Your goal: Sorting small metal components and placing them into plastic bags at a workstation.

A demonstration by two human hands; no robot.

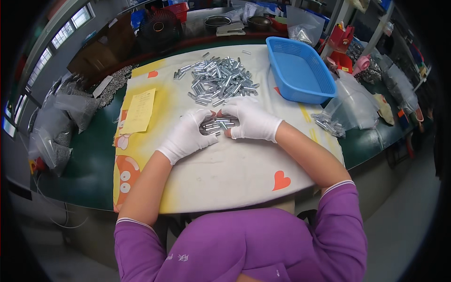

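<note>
Both hands wear white gloves and rest on a pale cloth (235,164) over the table. My left hand (188,134) and my right hand (251,120) cup a small bunch of short silver metal tubes (217,125) between them, fingers curled around it from either side. A larger loose pile of the same metal tubes (218,80) lies just beyond the hands on the cloth.
A blue plastic basket (300,70) stands at the right rear. A yellow paper sheet (139,110) lies to the left. Clear plastic bags (350,105) holding metal parts sit at the right edge, grey bags (61,122) at the left. Bowls and clutter line the back.
</note>
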